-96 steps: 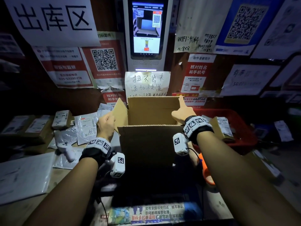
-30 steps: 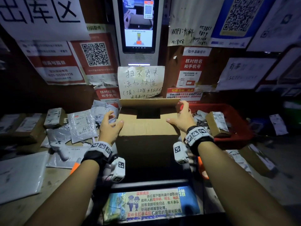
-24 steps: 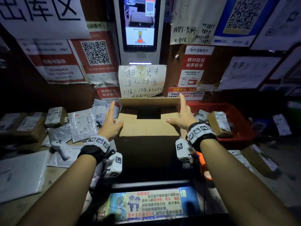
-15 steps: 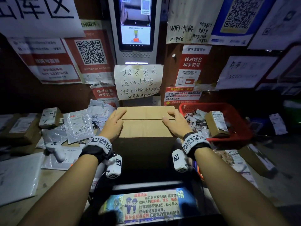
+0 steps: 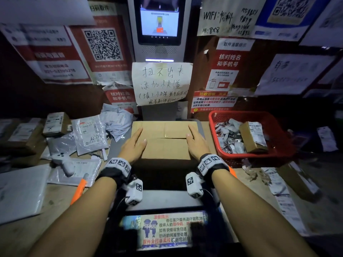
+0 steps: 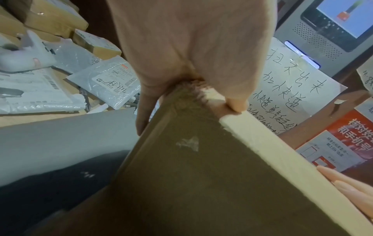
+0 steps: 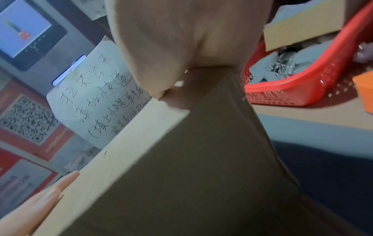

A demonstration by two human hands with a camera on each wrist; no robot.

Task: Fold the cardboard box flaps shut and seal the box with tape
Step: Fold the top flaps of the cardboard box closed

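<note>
At the centre of the head frame, I press my left hand and right hand, fingers straight and flat, on the folded flaps of the box, a red basket at its right, parcels at left.

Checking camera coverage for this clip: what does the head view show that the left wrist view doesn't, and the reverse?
Only the head view shows the whole closed top of the cardboard box, both hands flat on it, left hand and right hand, and the red basket. Only the left wrist view shows the box's near wall and frayed corner, the fingers reaching down its left side. Both show the handwritten note and the grey mailers.
</note>
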